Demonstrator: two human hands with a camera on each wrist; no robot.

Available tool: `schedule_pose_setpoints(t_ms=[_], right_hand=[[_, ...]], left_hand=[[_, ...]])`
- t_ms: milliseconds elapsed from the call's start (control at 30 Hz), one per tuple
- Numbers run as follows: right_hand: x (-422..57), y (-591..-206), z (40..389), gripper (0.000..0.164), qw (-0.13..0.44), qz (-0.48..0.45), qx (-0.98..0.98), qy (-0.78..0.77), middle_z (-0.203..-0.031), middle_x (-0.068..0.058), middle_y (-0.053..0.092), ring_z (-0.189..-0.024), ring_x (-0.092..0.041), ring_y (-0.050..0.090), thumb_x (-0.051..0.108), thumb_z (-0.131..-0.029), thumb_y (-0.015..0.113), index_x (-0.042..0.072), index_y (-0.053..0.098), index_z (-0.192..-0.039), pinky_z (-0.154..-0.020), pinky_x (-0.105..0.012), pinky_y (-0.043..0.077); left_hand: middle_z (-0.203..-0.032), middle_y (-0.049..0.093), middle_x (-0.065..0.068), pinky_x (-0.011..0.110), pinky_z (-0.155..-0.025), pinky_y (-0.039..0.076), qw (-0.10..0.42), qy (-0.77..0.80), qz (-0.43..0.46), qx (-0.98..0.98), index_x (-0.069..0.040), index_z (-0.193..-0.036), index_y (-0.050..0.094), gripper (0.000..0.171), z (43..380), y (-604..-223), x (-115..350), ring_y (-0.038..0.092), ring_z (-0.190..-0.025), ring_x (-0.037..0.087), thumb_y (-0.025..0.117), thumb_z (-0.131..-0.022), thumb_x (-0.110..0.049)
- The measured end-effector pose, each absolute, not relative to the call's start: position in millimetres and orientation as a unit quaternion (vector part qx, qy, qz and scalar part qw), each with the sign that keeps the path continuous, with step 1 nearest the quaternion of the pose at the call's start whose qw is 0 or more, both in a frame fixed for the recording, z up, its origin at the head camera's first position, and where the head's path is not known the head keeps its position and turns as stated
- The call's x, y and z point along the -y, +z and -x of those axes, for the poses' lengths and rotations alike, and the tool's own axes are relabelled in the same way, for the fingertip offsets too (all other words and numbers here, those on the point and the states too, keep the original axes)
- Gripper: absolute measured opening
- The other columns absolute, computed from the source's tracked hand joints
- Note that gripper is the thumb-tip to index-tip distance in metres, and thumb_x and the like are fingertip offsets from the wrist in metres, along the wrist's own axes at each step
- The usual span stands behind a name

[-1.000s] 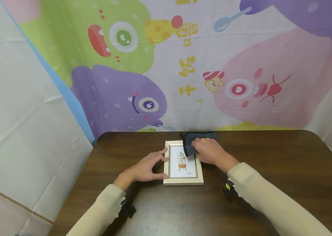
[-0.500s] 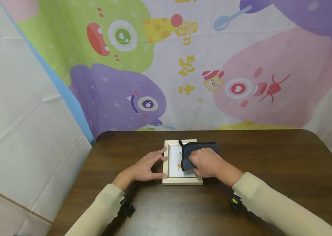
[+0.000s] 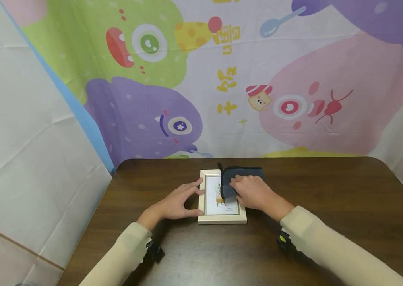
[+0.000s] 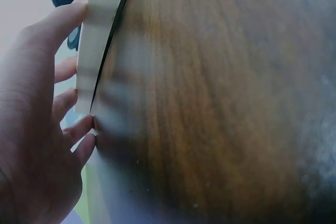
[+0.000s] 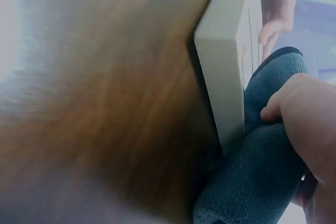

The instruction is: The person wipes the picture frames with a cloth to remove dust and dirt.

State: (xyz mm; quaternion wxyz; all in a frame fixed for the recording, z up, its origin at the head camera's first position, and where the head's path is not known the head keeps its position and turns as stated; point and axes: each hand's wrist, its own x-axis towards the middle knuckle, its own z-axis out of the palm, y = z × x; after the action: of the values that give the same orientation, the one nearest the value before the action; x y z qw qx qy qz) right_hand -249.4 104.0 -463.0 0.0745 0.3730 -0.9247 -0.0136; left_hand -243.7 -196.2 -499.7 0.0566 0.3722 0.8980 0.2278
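Note:
A cream-bordered picture frame point(image 3: 222, 219) lies flat on the dark wooden table, with a potted-plant print showing under its front. At its left edge, my left hand point(image 3: 174, 203) rests spread, fingertips and thumb touching the border; the left wrist view shows those fingertips point(image 4: 86, 148) along the frame's side. My right hand point(image 3: 255, 192) grips a dark blue-grey cloth point(image 3: 246, 171) and presses it over the right part of the picture. In the right wrist view the cloth point(image 5: 252, 177) looks fuzzy, bunched under the thumb and hanging past the frame's edge point(image 5: 220, 77).
The brown table point(image 3: 194, 254) extends around the frame on all sides. Behind it hangs a curtain point(image 3: 241, 139) printed with cartoon monsters, close to the table's far edge. A pale sheet point(image 3: 37, 159) covers the left side.
The right hand has moved the cloth down over the picture's right side, then partly back up. The left hand and the frame stay in place.

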Motion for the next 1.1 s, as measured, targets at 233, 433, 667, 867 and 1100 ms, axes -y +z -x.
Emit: schedule_pose_setpoints(t_ms=[233,433,667,867,1100], right_hand=[[-90,-464,264,0.029,0.076,-0.329,0.941,-0.01,-0.115,-0.011,0.068,-0.081,-0.027,0.067,0.016,-0.087,0.069,0.009,0.071,-0.115,-0.055,-0.039,0.052],[-68,-464,263,0.035,0.055,-0.328,0.942,-0.035,-0.127,-0.01,0.064,-0.111,-0.031,0.062,0.017,-0.085,0.072,0.01,0.069,-0.12,-0.075,-0.046,0.055],[-56,-466,259,0.036,0.04,-0.36,0.931,-0.048,-0.136,-0.009,0.058,-0.112,-0.028,0.062,0.018,-0.092,0.066,0.012,0.065,-0.128,-0.068,-0.038,0.056],[-55,-466,252,0.042,0.036,-0.412,0.91,-0.032,-0.138,-0.007,0.056,-0.108,-0.024,0.065,0.023,-0.091,0.07,0.015,0.064,-0.131,-0.07,-0.035,0.056],[-65,-466,246,0.044,0.028,-0.429,0.902,-0.033,-0.139,-0.006,0.056,-0.104,-0.025,0.066,0.021,-0.09,0.07,0.014,0.062,-0.133,-0.053,-0.029,0.051]], left_hand=[[-0.162,0.016,0.004,0.05,-0.111,0.024,0.067,0.222,-0.365,-0.902,-0.021,-0.133,0.055,0.066,243,-499,195,0.023,-0.144,0.03,0.063,-0.084,-0.065],[-0.162,0.018,0.005,0.052,-0.111,0.025,0.061,0.231,-0.366,-0.899,-0.02,-0.131,0.056,0.064,242,-498,194,0.024,-0.144,0.031,0.065,-0.084,-0.063],[-0.162,0.017,0.004,0.053,-0.11,0.025,0.063,0.23,-0.367,-0.899,-0.022,-0.128,0.056,0.061,243,-498,194,0.023,-0.144,0.031,0.063,-0.084,-0.064],[-0.162,0.017,0.003,0.055,-0.11,0.025,0.062,0.234,-0.36,-0.901,-0.022,-0.122,0.057,0.056,243,-498,196,0.024,-0.144,0.032,0.066,-0.084,-0.061],[-0.162,0.017,0.004,0.056,-0.109,0.025,0.065,0.238,-0.363,-0.899,-0.021,-0.127,0.056,0.059,242,-498,194,0.024,-0.144,0.032,0.066,-0.084,-0.06]])
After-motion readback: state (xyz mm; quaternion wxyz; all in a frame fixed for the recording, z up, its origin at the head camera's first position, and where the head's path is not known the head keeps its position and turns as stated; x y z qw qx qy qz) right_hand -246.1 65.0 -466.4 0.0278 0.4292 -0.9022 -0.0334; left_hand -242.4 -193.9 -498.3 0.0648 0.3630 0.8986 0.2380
